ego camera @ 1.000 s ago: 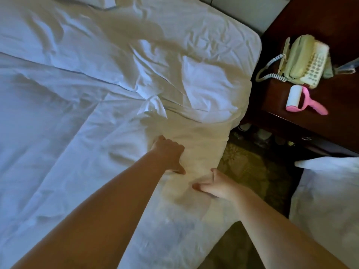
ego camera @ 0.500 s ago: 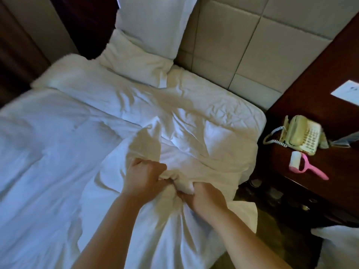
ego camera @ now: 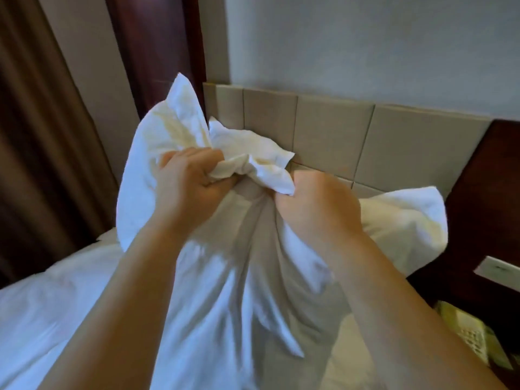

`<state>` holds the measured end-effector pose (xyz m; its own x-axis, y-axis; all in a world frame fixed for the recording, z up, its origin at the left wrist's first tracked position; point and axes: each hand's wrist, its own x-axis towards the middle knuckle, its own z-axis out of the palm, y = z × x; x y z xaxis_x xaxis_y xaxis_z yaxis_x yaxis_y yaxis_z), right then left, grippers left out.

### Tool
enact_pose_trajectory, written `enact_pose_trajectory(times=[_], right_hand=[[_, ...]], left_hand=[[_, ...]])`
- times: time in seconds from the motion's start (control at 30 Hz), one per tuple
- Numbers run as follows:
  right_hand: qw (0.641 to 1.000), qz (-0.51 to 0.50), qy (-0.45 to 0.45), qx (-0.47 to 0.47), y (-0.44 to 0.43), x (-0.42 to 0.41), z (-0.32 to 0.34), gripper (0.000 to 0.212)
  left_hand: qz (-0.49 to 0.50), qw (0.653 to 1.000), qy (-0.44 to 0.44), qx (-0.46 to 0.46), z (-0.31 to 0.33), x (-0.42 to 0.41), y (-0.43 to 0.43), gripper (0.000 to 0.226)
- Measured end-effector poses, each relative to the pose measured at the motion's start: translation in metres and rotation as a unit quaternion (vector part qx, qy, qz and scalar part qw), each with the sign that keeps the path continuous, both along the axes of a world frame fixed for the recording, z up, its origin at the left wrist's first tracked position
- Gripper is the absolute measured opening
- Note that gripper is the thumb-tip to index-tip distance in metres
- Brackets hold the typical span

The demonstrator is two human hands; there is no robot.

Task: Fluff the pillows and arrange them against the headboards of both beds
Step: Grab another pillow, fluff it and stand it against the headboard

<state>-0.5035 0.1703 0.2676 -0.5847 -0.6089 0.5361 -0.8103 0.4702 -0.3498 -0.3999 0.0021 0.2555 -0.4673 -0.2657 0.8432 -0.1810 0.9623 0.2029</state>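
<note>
The bed (ego camera: pixel 42 319) filled the lower left of the view, its white cover rumpled and running up toward the padded beige headboard (ego camera: pixel 332 130), which stood against the pale wall (ego camera: pixel 365 46). Brown curtains (ego camera: pixel 33 136) hung beyond the bed's far side, next to a dark wooden panel (ego camera: pixel 157 52).

A pillow (ego camera: pixel 225 291) in a white case was held up above the bed, near the headboard end, its bulk hanging down between the two forearms. The fabric at its top edge was gathered into a crumpled bunch, and deep folds ran down from that bunch. Behind it, a second pillow (ego camera: pixel 157 153) stood upright at the far corner of the bed, leaning against the headboard. A white mass (ego camera: pixel 405 220) swelled out to the right beyond the right wrist; whether it was another pillow or part of the held one could not be told.

The left hand (ego camera: pixel 188 184) was clenched tight on the bunched top edge of the held pillow, fingers curled under the cloth. The right hand (ego camera: pixel 318 204) gripped the same edge just beside it, also closed in a fist, with the ruffled fabric spilling out between the two.

At the lower right edge, beside the bed, a cream telephone (ego camera: pixel 467 336) lay partly in view against dark wood. The whole view was somewhat blurred.
</note>
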Motion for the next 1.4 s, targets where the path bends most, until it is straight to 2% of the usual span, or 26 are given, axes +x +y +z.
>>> enact_pose_trajectory(times=[0.17, 0.27, 0.4, 0.57, 0.7, 0.8, 0.87, 1.0, 1.13, 1.27, 1.4], right_hand=[[0.992, -0.003, 0.112, -0.059, 0.019, -0.086, 0.059, 0.020], [0.989, -0.002, 0.130, -0.075, 0.024, -0.144, 0.072, 0.022], [0.993, -0.001, 0.090, -0.078, 0.027, -0.204, 0.071, 0.024], [0.997, 0.010, 0.051, -0.064, 0.028, -0.249, 0.052, 0.028], [0.999, -0.032, 0.003, -0.008, 0.027, -0.267, 0.008, 0.029], [0.994, -0.056, -0.066, 0.061, 0.027, -0.269, -0.027, 0.027], [0.992, -0.054, -0.094, 0.058, 0.027, -0.268, -0.035, 0.022], [0.997, -0.049, -0.037, -0.036, 0.020, -0.277, -0.014, 0.026], [0.997, -0.047, -0.001, -0.060, 0.016, -0.305, 0.017, 0.024], [0.997, -0.062, 0.044, -0.020, -0.002, -0.352, 0.009, 0.023], [0.997, -0.054, 0.027, 0.044, -0.021, -0.409, -0.027, 0.023]], left_hand=[[0.000, 0.994, 0.097, -0.043, 0.059, -0.094, 0.016, 0.051], [0.006, 0.994, 0.101, -0.043, 0.070, -0.154, 0.021, 0.047], [-0.016, 0.994, 0.100, -0.030, 0.067, -0.221, 0.017, 0.037], [-0.043, 0.997, 0.069, -0.014, 0.047, -0.265, 0.014, 0.034], [-0.031, 0.999, 0.009, -0.006, -0.004, -0.291, 0.017, 0.051], [-0.019, 1.000, -0.024, 0.003, -0.049, -0.299, 0.017, 0.041], [-0.014, 1.000, -0.026, -0.004, -0.059, -0.299, 0.015, 0.036], [-0.020, 0.999, 0.005, -0.039, -0.018, -0.309, 0.010, 0.034], [-0.038, 0.996, 0.034, -0.067, 0.018, -0.341, 0.001, 0.039], [-0.041, 0.997, 0.005, -0.069, 0.009, -0.392, -0.015, 0.038], [-0.032, 0.997, -0.066, -0.024, -0.045, -0.452, -0.043, 0.031]])
